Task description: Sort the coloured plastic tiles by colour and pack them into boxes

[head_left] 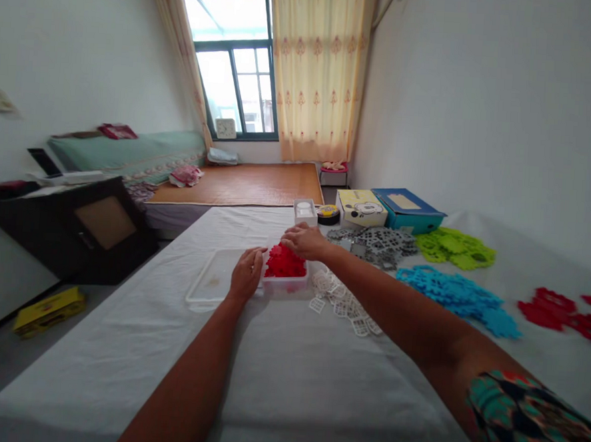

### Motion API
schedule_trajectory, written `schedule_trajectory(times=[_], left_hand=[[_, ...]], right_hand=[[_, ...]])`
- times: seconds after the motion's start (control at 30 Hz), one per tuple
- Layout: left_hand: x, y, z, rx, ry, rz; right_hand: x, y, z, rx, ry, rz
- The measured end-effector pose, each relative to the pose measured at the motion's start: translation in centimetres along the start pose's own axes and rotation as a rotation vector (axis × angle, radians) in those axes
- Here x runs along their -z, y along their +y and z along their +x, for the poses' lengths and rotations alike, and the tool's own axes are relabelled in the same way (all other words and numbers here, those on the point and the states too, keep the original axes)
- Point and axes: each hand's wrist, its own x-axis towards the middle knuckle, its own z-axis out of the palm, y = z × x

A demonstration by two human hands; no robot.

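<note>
A small clear box [285,286] packed with red flat puzzle pieces [285,263] stands on the white-covered table [266,372]. My left hand [246,273] rests against the box's left side, fingers curled on its rim. My right hand [305,240] lies over the far edge of the red pieces, fingers bent down onto them. A clear lid [212,284] lies flat just left of the box, partly under my left hand.
White pieces [343,302] lie right of the box, then grey [377,244], blue [454,296], green [454,247] and red piles [567,314]. Behind are a small white container [305,211], a tape roll [328,214], a yellow box [361,208], a blue box [409,210]. A bed [237,184] stands beyond.
</note>
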Motion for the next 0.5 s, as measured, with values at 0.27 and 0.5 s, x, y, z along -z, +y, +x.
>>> schedule_trajectory(times=[0.27, 0.5], left_hand=[[0.5, -0.3, 0.6, 0.019, -0.016, 0.086], [1.0, -1.1, 1.0, 0.116, -0.08, 0.24]], right_hand=[[5.7, 8.8, -19.8, -0.221, 0.244, -0.084], [9.9, 20.9, -42.3, -1.007, 0.163, -0.44]])
